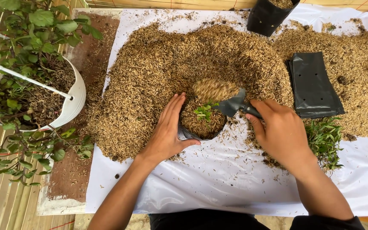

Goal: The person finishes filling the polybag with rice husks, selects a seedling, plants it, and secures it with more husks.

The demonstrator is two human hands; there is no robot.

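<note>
The small black grow bag (202, 123), filled with husk and a green seedling (203, 111), sits near the middle of the white sheet (218, 179). Your left hand (167, 132) cups its left side, fingers open. Your right hand (280, 130) grips a dark trowel (231, 104) heaped with husk above it. The husk pile (158, 72) curves behind; flat black bags (314, 85) lie toward the right edge.

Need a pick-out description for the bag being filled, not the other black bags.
Start at the big mound of rice husk on the white sheet. At its near edge, between the left hand and right hand, stands a small black grow bag. Unlike the flat stack of bags and the far bag, it holds a green seedling under a loaded trowel.
</note>
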